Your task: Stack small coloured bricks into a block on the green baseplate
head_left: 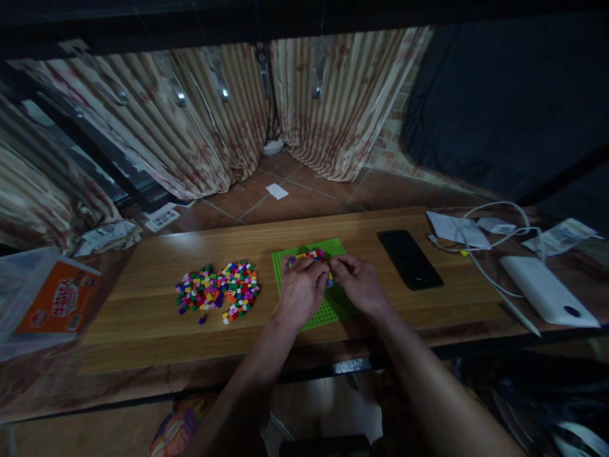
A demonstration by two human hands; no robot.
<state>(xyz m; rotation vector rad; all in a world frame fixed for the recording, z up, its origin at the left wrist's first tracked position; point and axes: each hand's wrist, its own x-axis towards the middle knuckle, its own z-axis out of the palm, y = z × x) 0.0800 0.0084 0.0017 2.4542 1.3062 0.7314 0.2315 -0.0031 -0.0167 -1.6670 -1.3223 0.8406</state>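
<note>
**Both hands working on a green baseplate**

The left hand [301, 287] is resting on the green studded baseplate [328, 311], which is lying flat on the wooden table [143, 317] at centre. Its fingers are curled together over a small cluster of coloured blocks [311, 255] sitting at the far edge of the baseplate. The right hand [360, 282] is lying just beside the left, touching it, with its fingers bent inward toward the same cluster; whether they are pinching a block cannot be told, since the fingertips are hidden.

A loose pile of small coloured blocks [219, 291] is lying on the table to the left of the baseplate, near it but apart. A black smartphone [409, 259] is lying face up to the right. Farther right, a white power bank [547, 291] is sitting with a white cable [480, 266] looping past crumpled paper [457, 228].

At far left, an orange packet [59, 298] inside a clear bag is showing red lettering too blurred to read. A barcode label [162, 219] is lying on the tiled floor.
</note>
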